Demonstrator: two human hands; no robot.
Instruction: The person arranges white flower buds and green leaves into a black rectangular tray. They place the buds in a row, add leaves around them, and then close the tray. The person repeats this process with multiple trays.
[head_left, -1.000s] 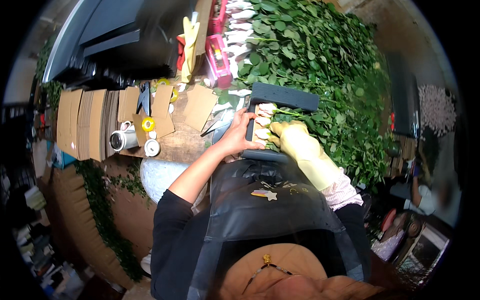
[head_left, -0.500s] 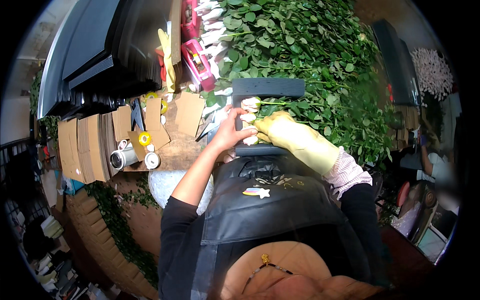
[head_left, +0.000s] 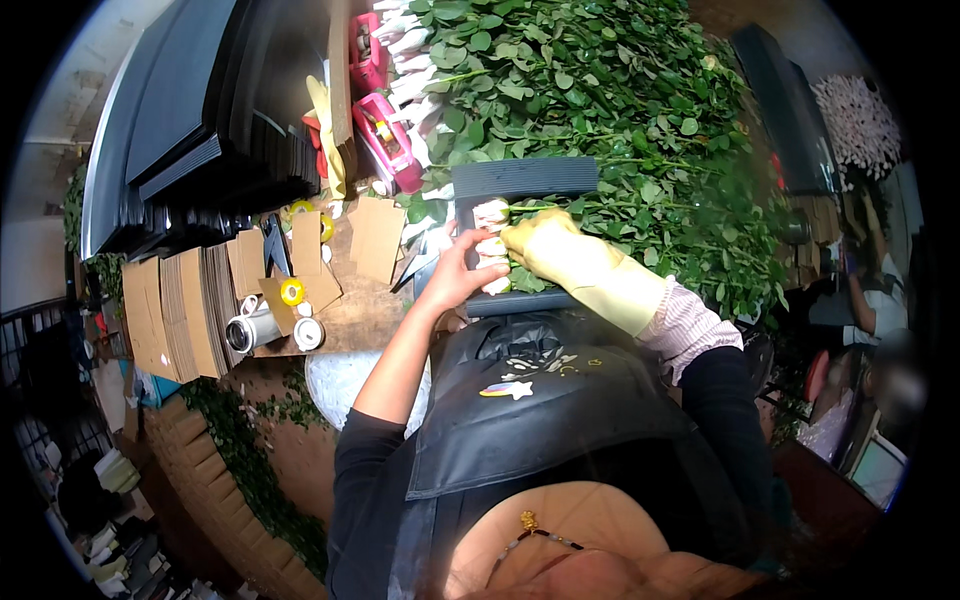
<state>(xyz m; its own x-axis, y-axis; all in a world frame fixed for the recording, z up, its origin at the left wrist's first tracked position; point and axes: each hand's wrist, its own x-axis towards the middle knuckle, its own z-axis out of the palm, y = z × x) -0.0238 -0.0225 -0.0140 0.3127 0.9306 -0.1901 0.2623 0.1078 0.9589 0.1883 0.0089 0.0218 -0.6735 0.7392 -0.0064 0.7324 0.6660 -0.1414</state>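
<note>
A short column of pale pink roses lies on a dark corrugated sheet whose ribbed far flap and near flap stick out on either side. My bare left hand is closed around the heads from the left, index finger and thumb against the petals. On the right, my right hand, in a pale yellow rubber glove, grips just behind the heads where the stems begin. Its fingertips are partly hidden by the glove and flowers. Leafy green stems run off to the right beneath my gloved wrist.
A thick bed of leafy rose stems covers the table beyond, with white-wrapped heads along its left edge. Leftward are a pink tape dispenser, cardboard pieces, a metal cup and stacked dark sheets. Another person is at far right.
My gloved hand has shifted slightly along the heads, and the roses now sit in a tighter line. My left hand stays against them. The whole view has shifted a little.
</note>
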